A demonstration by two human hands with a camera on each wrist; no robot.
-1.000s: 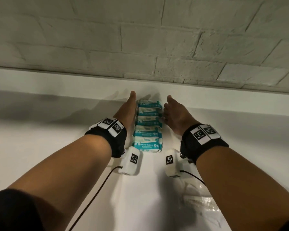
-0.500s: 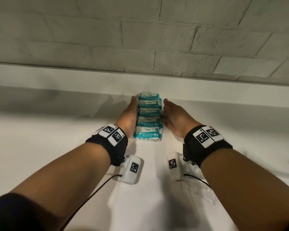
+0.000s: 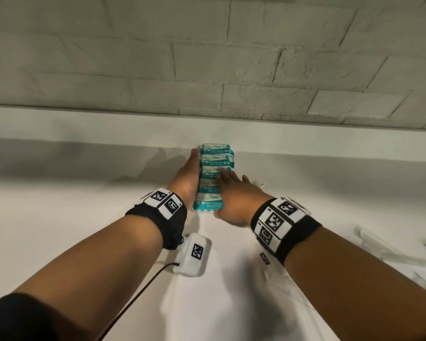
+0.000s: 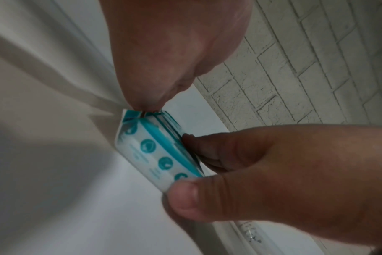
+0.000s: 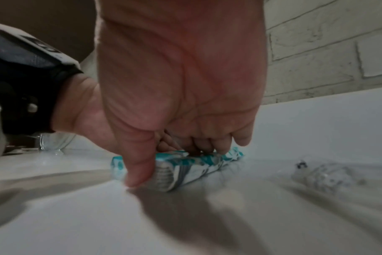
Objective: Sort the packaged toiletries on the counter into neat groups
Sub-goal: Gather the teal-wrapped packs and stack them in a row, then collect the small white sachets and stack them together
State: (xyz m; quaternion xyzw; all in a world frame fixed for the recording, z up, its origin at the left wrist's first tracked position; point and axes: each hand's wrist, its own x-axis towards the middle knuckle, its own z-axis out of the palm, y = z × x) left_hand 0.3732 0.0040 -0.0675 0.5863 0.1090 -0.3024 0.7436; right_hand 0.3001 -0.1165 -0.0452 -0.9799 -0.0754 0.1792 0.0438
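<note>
A row of teal-and-white mini wipes packs (image 3: 215,161) lies on the white counter (image 3: 59,217), running away from me to the raised back ledge. My left hand (image 3: 188,175) lies flat along the row's left side, its straight fingers touching the packs (image 4: 150,151). My right hand (image 3: 234,195) reaches over the near packs. Its fingers curl onto their tops and its thumb (image 5: 140,165) presses the front face of the nearest pack (image 5: 185,169). The packs under the right hand are hidden in the head view.
Clear-wrapped items (image 3: 391,247) lie scattered on the counter to the right, and a wrapped white comb (image 3: 278,279) shows under my right forearm. The back ledge (image 3: 305,136) and a brick wall close off the far side. A glass object (image 5: 55,141) stands at the left.
My right hand left the row's right side and now reaches over the near packs, thumb on the front one. The row sits closer together against the ledge. The left hand stays alongside.
</note>
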